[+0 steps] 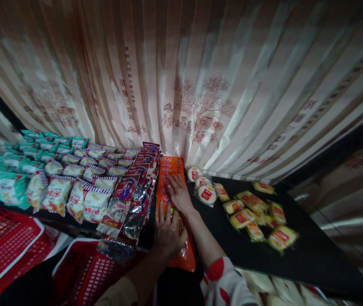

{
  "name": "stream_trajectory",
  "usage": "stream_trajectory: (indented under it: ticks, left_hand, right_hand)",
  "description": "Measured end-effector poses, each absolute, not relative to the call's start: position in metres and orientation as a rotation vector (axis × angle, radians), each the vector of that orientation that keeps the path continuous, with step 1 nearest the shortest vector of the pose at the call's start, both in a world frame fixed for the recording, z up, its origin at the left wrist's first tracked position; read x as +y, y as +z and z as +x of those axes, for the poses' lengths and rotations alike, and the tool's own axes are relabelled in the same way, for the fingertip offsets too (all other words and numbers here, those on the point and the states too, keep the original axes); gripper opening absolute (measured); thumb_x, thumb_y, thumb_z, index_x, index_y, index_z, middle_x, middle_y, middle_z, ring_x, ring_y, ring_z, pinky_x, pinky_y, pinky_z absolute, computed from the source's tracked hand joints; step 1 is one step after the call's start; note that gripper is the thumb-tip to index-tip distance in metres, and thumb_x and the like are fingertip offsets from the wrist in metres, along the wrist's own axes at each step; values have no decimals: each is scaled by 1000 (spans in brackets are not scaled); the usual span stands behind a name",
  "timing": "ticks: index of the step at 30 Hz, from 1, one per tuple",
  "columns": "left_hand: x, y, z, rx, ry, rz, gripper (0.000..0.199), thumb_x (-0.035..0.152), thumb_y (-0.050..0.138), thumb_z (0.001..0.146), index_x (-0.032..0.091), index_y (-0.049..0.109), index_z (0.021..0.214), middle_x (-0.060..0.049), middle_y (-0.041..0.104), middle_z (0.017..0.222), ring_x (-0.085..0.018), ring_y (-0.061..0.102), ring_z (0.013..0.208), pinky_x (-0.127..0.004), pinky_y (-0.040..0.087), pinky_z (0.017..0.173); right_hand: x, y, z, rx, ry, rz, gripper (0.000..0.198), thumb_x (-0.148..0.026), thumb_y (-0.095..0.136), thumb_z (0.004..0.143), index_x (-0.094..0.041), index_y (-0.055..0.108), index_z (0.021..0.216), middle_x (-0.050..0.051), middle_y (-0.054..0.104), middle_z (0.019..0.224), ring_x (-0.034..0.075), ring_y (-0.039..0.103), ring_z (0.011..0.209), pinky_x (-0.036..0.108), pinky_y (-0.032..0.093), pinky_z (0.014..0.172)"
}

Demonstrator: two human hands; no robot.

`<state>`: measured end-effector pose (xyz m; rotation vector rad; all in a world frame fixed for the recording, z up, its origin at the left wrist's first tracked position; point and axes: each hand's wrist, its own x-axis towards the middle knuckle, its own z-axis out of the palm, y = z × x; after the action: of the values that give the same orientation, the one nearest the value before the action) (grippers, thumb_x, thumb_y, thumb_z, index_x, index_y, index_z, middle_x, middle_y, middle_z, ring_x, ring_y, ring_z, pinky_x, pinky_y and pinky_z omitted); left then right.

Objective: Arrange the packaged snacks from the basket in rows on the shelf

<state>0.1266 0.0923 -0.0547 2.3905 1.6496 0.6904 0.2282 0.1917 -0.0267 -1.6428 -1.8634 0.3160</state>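
Note:
Both my hands lie on a column of orange snack packets (169,166) on the black shelf. My left hand (168,233) rests nearer to me, with its fingers spread over the lower packets. Farther up, my right hand (180,193) lies flat across the upper packets, fingers stretched out. Dark red packets (126,187) with shiny, clear parts overlap in a row just left of the hands. To the right sit round white cakes (207,194) in clear wrap. My hands partly hide the orange packets.
White bread bags (57,193) with striped tops and teal bags (14,187) fill the shelf's left side. Yellow wrapped cakes (242,218) lie loosely on the black shelf (312,255) at right. Red baskets (86,272) stand below. A pleated curtain (200,63) hangs behind.

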Motion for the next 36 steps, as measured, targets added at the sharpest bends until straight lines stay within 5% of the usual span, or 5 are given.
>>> stream_trajectory:
  ticks: [6, 24, 36]
  left_hand:
    - [92, -57, 127, 1679, 732, 2438, 66, 47, 52, 79, 19, 40, 138, -10, 37, 145, -36, 25, 135, -55, 23, 109]
    - [99, -51, 120, 1633, 619, 2395, 67, 56, 52, 77, 19, 48, 133, -10, 41, 143, -36, 27, 135, -54, 19, 111]
    - [102, -43, 117, 1696, 595, 2334, 59, 45, 51, 78, 19, 49, 132, -7, 39, 145, -32, 22, 138, -49, 19, 113]
  right_hand:
    - [131, -52, 265, -1273, 389, -1685, 55, -47, 32, 89, -11, 55, 123, 15, 51, 133, 23, 44, 126, 44, 30, 108]
    - [129, -76, 242, -1184, 373, -1662, 48, -25, 37, 80, -10, 59, 120, 14, 58, 126, 22, 52, 119, 41, 35, 107]
    - [135, -75, 229, -1171, 335, -1728, 49, -21, 32, 80, -7, 59, 119, 16, 57, 126, 23, 51, 119, 41, 36, 105]
